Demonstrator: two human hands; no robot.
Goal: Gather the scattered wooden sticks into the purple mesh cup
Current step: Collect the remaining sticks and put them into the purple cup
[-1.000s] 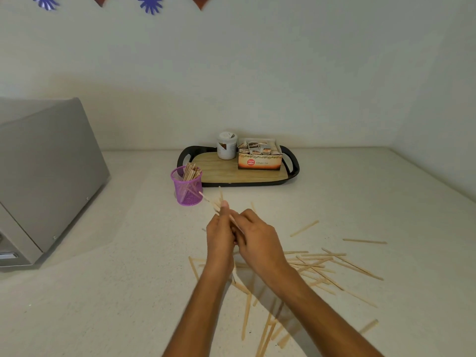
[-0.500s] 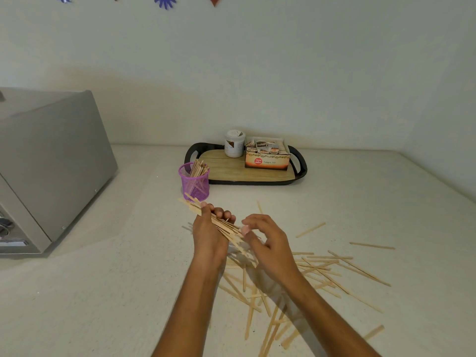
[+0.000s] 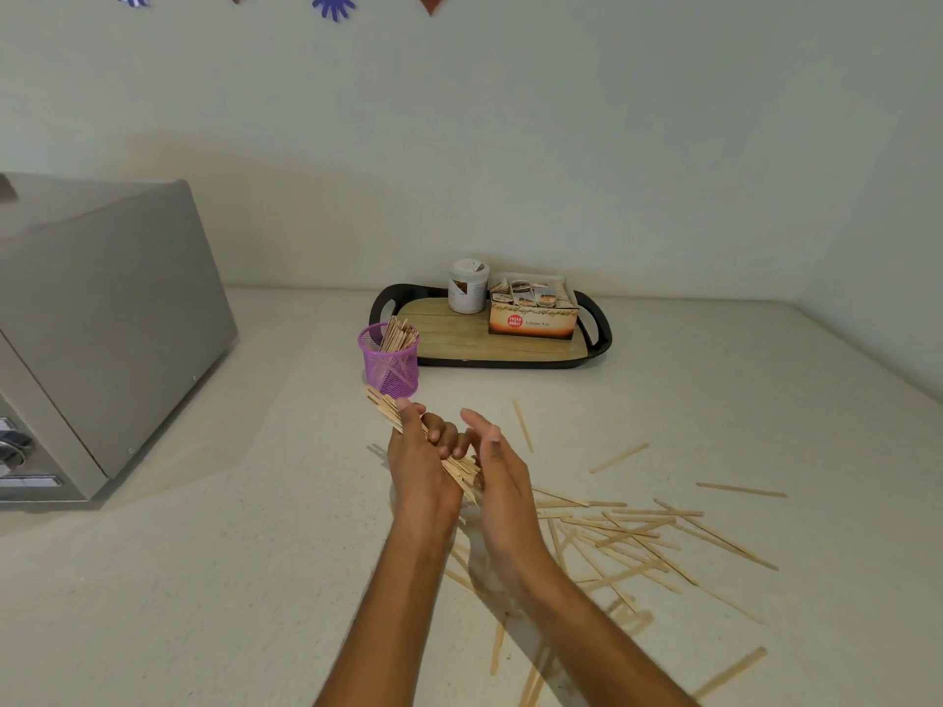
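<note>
The left hand point(image 3: 421, 461) grips a bundle of sticks point(image 3: 388, 408), its long axis running from four o'clock up to ten o'clock, the far tips aimed just below the purple cup point(image 3: 390, 367). The right hand point(image 3: 502, 477) stands edge-up with straight, relaxed fingers, its palm against the bundle's near end. The cup stands upright at twelve o'clock from the hands, already holding sticks that lean rightward. More loose sticks point(image 3: 627, 533) lie fanned over the pale speckled counter point(image 3: 204, 579) at four o'clock, mostly lying left to right. Behind the cup sits a black-rimmed tray point(image 3: 510, 349) with a jar point(image 3: 467, 288) and a tea box point(image 3: 533, 316); a grey appliance point(image 3: 102, 324) stands at nine o'clock against the white wall.
</note>
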